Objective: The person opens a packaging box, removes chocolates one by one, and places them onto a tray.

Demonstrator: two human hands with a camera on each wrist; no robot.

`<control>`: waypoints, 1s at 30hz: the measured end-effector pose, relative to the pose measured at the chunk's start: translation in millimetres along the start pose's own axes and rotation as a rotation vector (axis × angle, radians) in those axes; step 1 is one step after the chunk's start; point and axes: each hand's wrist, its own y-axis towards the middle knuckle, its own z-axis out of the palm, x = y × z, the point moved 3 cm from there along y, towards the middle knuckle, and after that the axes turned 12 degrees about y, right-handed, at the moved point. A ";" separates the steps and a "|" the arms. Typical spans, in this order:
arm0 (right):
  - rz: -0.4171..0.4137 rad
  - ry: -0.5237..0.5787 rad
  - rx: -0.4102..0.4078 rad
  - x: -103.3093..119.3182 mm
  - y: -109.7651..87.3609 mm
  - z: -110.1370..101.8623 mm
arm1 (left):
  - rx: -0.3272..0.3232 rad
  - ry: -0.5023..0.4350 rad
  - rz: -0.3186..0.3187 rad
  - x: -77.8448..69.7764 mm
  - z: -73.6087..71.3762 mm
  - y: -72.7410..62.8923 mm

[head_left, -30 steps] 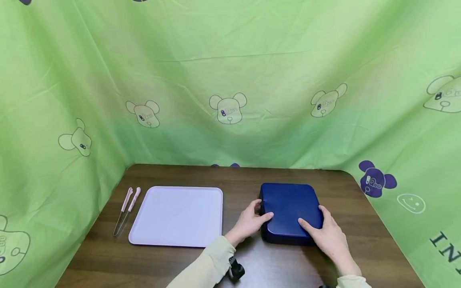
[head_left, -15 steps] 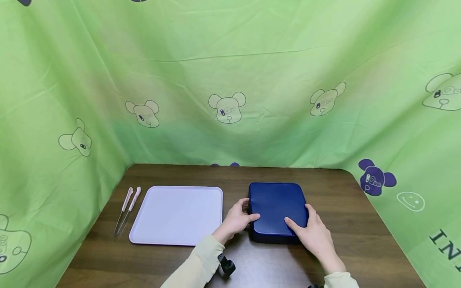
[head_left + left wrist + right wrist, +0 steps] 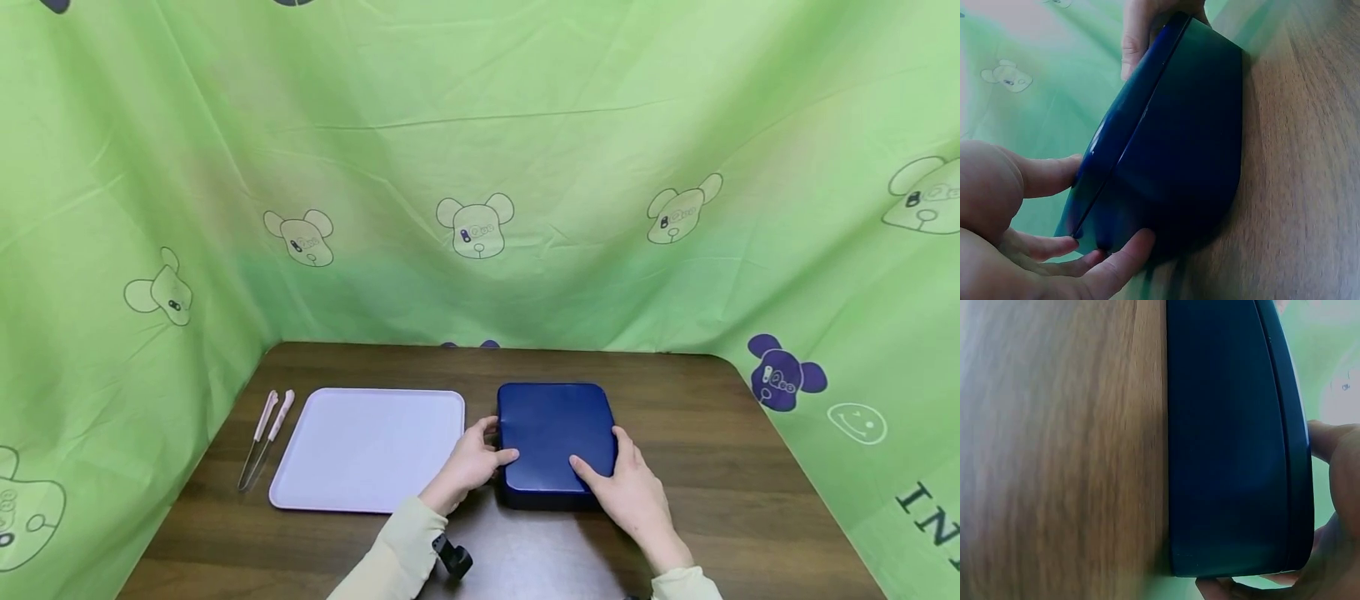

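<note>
A dark blue lidded box [image 3: 558,425] lies flat on the wooden table, its lid on. My left hand [image 3: 471,457] holds its left side, thumb over the lid's edge and fingers against the side wall. On the opposite side my right hand [image 3: 632,492] grips the box, with the thumb on top and the fingers round the right wall. Both wrist views show a seam between lid and body; in the left wrist view the box [image 3: 1172,131] has fingertips [image 3: 1141,244] pressed to its side. From the right wrist, the box [image 3: 1229,437] shows its near long wall.
A pale lavender tray [image 3: 367,450] lies left of the box, close to my left hand. Farther left are tongs [image 3: 262,437] with pink handles and metal arms. A green printed curtain [image 3: 480,150] encloses the table's back and sides.
Both hands have slid the blue box leftward across the table, bringing it nearer the tray. Their grip on it looks the same; the tray and tongs stay put.
</note>
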 end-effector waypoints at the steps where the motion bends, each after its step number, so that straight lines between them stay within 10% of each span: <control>1: -0.003 0.001 -0.001 1.0 -0.5 1.1 | -0.001 -0.001 -0.001 0.1 -1.6 -1.1; 21: -0.029 -0.003 -0.019 10.3 -2.5 9.9 | -0.025 0.061 0.019 -2.0 -18.5 -10.1; 30: -0.047 0.130 -0.095 0.9 10.3 -15.4 | -0.137 0.001 0.052 2.4 -21.5 -5.5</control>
